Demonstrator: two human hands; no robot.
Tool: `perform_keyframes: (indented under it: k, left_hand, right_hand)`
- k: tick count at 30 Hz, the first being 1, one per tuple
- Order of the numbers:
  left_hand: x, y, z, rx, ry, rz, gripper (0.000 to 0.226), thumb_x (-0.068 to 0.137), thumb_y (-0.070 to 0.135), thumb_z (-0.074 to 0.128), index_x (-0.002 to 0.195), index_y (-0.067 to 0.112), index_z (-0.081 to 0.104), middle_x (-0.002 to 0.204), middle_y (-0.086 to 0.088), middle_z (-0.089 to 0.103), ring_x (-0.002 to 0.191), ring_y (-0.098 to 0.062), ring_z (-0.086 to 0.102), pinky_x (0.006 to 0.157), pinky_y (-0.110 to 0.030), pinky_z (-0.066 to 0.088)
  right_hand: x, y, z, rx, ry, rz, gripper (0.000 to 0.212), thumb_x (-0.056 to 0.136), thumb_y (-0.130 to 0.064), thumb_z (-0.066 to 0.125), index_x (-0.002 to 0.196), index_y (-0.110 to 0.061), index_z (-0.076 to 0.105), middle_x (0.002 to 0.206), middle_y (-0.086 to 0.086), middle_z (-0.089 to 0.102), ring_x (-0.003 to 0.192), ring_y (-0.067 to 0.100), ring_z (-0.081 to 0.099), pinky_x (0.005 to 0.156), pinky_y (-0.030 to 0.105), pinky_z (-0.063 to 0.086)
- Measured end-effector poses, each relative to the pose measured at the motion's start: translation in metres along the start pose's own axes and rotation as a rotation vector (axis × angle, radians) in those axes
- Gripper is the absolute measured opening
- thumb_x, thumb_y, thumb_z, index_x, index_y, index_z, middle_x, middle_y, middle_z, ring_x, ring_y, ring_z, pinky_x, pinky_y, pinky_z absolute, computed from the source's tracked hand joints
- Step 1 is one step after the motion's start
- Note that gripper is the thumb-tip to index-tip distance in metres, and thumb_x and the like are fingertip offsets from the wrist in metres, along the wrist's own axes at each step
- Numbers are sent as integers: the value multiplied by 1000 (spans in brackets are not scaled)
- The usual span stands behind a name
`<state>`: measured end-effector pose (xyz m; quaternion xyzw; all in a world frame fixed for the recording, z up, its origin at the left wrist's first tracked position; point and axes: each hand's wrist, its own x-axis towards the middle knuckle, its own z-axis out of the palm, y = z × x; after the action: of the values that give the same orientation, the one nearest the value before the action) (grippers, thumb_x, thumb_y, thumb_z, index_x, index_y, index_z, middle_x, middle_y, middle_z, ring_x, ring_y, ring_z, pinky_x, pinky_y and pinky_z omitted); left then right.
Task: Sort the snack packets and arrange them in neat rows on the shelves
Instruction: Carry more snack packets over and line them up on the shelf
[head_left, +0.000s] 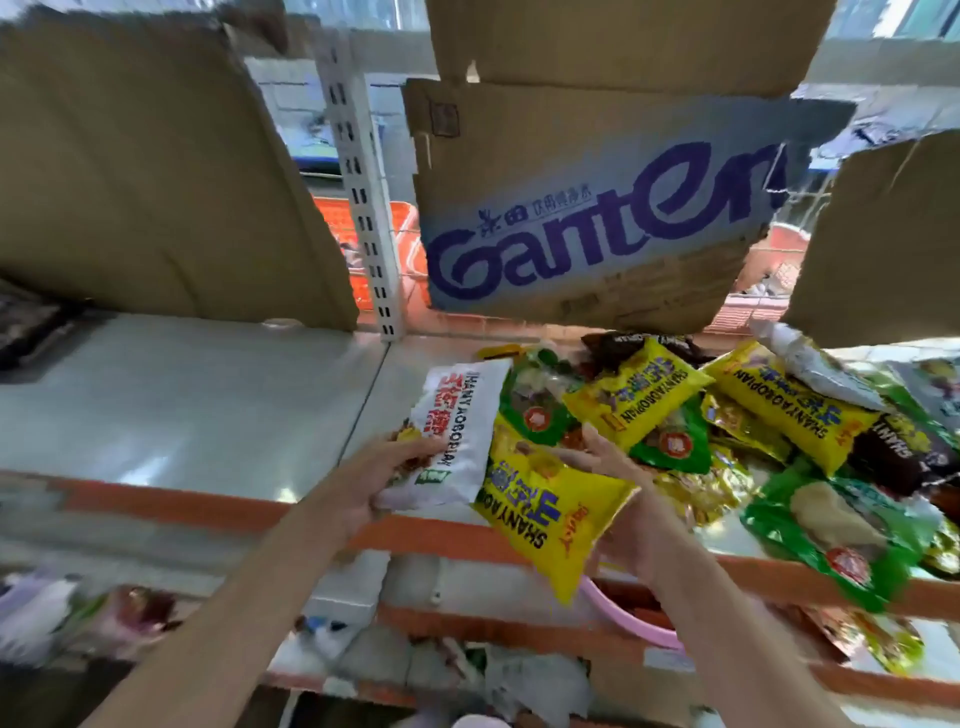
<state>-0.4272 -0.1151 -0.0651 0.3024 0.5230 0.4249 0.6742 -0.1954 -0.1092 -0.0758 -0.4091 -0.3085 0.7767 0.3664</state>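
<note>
My left hand (387, 475) grips a white snack packet (457, 431) by its lower end, over the shelf's front edge. My right hand (605, 460) holds a yellow packet (548, 512) that hangs past the orange shelf lip. Right of both hands, a loose pile of yellow packets (636, 397), green packets (841, 535) and dark brown packets (898, 457) lies jumbled on the grey shelf (182, 410). The left half of that shelf holds no packets.
Cardboard sheets stand at the shelf's back: a plain one (140, 171) at left, a printed "Ganten" one (597, 208) in the middle, another (883, 244) at right. A white slotted upright (363, 208) divides the bays. Lower shelves hold mixed packets and a pink basin (631, 618).
</note>
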Motion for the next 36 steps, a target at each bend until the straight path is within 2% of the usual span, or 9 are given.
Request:
perform_keyframes:
  k: [2,6,9,18,21,24,27,32,36]
  left_hand:
    - [-14,-3,-22,-62,133,34,9,85,9,57,88,5,65,66,-8,71,50,-16,66,46,-20,52]
    - [-51,-12,-61,-180,323,140,9,87,9,55,87,3,62,65,-5,71,50,-14,65,44,-16,49]
    - [-73,-15,-77,-232,411,217,11,85,8,58,93,2,61,69,-6,72,55,-15,67,47,-19,52]
    - [-132,-18,-141,-326,647,282,7,86,8,60,89,10,67,84,-5,73,77,-19,67,79,-31,51]
    - [-155,-19,-177,-374,718,292,22,87,10,59,108,3,63,106,-13,69,97,-28,64,91,-38,49]
    - [-178,-22,-212,-377,756,279,37,82,16,66,115,0,60,114,-19,65,108,-36,60,101,-50,42]
    - [-198,-27,-241,-319,723,272,39,78,17,69,113,3,61,109,-16,68,103,-35,63,98,-51,44]
    - [-233,-27,-290,-252,633,273,21,83,11,64,104,12,65,104,-8,72,97,-28,67,91,-42,49]
    - [-267,-30,-333,-303,629,292,36,73,18,69,108,14,63,105,-7,71,97,-27,67,89,-41,50]
  right_hand:
    - [13,4,17,59,-43,19,69,72,-66,42,93,-9,75,101,17,70,87,29,69,91,46,47]
    - [24,20,62,147,-212,-20,67,65,-70,54,93,-14,76,102,11,71,88,21,70,71,29,57]
    - [32,38,94,170,-376,-44,73,42,-59,85,103,-21,73,113,6,68,106,18,63,98,36,48]
    - [45,77,188,153,-799,39,58,64,-36,83,115,-15,66,120,13,64,111,23,60,102,49,42]
    - [44,102,227,-256,-805,-43,38,78,-27,73,111,-9,66,92,25,66,91,-5,64,101,60,36]
    - [46,130,265,-78,-787,-17,49,63,-28,84,108,-15,70,110,13,68,105,21,64,98,40,47]
    - [53,155,296,-55,-590,-29,66,52,-29,90,109,-7,67,114,19,65,106,33,62,101,47,44]
    - [64,181,341,-55,-335,-3,34,71,-9,68,105,-7,64,95,10,72,83,25,68,77,38,57]
    - [72,209,390,-87,-344,35,22,82,-7,60,103,-13,62,83,3,73,70,16,68,60,27,56]
